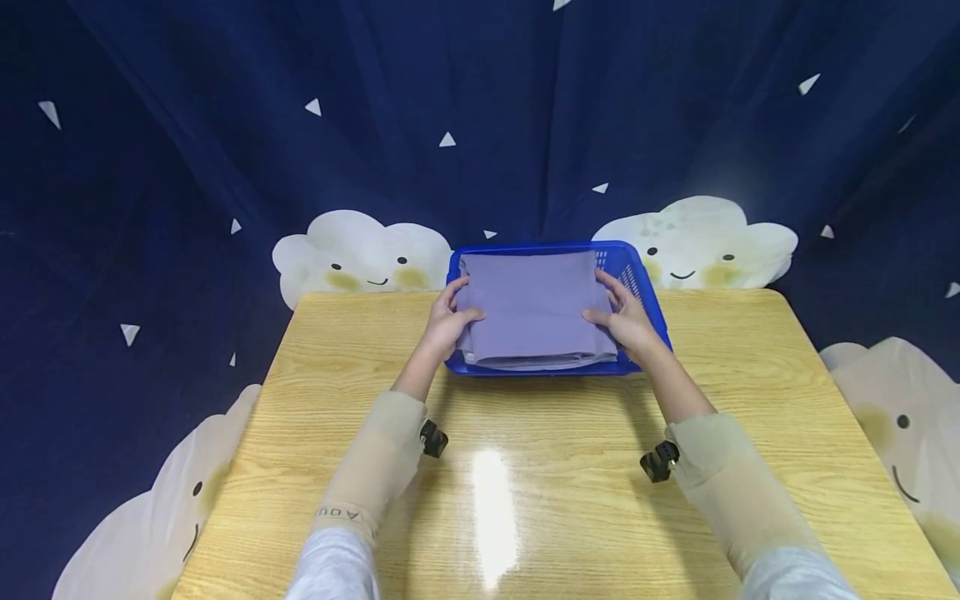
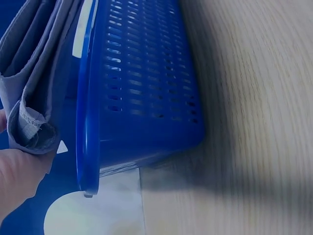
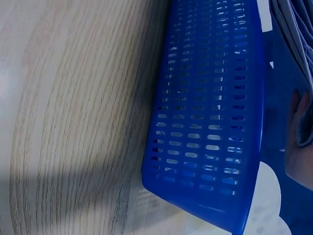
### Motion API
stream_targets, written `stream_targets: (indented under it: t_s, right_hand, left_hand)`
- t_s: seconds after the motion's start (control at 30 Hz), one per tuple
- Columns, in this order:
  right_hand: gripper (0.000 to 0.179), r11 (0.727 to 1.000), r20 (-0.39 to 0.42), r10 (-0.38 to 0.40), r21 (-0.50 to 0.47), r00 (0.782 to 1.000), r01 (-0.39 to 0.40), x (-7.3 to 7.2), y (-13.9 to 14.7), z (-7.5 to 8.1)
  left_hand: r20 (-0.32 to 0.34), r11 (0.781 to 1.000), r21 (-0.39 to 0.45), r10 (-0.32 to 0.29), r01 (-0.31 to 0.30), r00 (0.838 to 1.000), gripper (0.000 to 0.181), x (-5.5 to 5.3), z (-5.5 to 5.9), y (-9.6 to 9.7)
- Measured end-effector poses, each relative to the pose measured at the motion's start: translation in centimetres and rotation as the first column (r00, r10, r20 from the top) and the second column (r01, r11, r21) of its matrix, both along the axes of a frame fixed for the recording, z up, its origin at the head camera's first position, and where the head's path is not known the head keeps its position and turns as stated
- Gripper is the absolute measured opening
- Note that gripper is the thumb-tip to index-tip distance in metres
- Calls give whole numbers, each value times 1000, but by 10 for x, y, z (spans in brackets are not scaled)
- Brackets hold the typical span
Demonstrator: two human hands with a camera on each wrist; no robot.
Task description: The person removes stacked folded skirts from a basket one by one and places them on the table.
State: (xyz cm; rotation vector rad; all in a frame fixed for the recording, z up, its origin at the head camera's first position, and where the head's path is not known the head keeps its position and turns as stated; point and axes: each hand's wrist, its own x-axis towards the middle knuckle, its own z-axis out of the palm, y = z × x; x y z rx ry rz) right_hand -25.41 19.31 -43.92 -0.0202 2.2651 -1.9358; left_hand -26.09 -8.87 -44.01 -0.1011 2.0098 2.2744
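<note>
A folded lavender cloth (image 1: 532,304), several layers thick, lies flat between my two hands over a blue plastic basket (image 1: 657,327). My left hand (image 1: 447,321) grips its left edge, thumb on top. At the opposite edge, my right hand (image 1: 626,321) holds the cloth the same way. In the left wrist view the layered cloth (image 2: 36,98) is up above the rim of the basket (image 2: 142,132), with part of the left hand (image 2: 17,176) below its rolled fold. The right wrist view shows the cloth's edge (image 3: 298,39) and right hand (image 3: 301,156) beyond the basket (image 3: 200,200).
The basket stands at the far edge of a light wooden table (image 1: 555,517). Behind the table hangs a dark blue curtain (image 1: 495,75) with white triangles and smiling clouds. A small black camera sits on each wrist, over beige sleeves.
</note>
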Motion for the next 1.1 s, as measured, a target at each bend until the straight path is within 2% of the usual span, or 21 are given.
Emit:
stream_targets:
  t_s: [0.5, 0.77, 1.1]
  right_hand:
    - [76, 999, 10, -16, -28, 1000, 16, 15, -10, 0]
    - [75, 999, 25, -37, -25, 999, 38, 24, -17, -1]
    - [76, 998, -1, -35, -61, 999, 34, 36, -28, -6]
  left_hand:
    - [6, 1000, -29, -3, 3, 1000, 73, 15, 3, -12]
    - [6, 1000, 18, -17, 17, 1000, 73, 24, 3, -20]
    - [31, 999, 33, -7, 6, 999, 75, 37, -1, -29]
